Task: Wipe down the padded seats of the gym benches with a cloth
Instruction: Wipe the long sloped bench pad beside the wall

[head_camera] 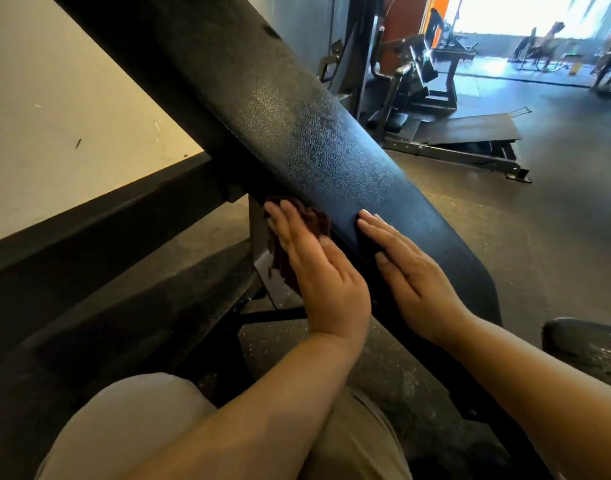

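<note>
A long black padded bench pad (318, 143) slopes from the upper left down to the lower right across the view. My left hand (318, 268) lies flat on a dark maroon cloth (314, 221) and presses it against the pad's left side edge, near a metal bracket. My right hand (411, 271) rests flat, fingers together, on the pad's top surface just right of the left hand, with nothing in it. Part of the cloth hangs down under my left palm.
A cream wall with a black skirting (99, 216) runs along the left. Another black pad (588, 344) sits at the right edge. A weight machine with a footplate (470, 129) stands behind on the rubber floor. People and equipment show far back by a bright opening.
</note>
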The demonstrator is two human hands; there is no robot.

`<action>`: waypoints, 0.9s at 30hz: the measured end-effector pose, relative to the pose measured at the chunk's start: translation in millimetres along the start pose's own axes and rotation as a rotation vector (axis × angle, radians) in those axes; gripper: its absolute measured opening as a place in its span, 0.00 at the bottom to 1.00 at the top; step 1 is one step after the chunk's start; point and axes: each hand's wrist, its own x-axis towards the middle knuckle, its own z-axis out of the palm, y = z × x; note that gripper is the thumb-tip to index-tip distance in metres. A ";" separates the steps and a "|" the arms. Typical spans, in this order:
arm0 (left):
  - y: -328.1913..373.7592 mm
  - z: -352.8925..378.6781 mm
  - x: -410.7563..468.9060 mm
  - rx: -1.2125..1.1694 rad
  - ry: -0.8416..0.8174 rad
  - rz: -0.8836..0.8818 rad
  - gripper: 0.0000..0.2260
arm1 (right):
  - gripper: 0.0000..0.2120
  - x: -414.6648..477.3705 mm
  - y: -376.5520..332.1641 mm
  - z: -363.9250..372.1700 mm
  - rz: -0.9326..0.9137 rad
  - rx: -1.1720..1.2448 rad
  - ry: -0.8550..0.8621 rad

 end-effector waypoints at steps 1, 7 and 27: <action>4.3 3.6 -14.3 0.001 -0.018 -0.013 0.25 | 0.22 -0.9 0.7 -0.3 -0.003 0.009 0.005; 7.9 10.0 -67.5 0.028 -0.170 0.028 0.26 | 0.24 -2.2 4.9 0.1 -0.017 0.043 0.018; -4.1 1.1 -84.6 0.011 -0.133 -0.116 0.27 | 0.22 -5.8 23.4 2.4 -0.022 0.265 0.082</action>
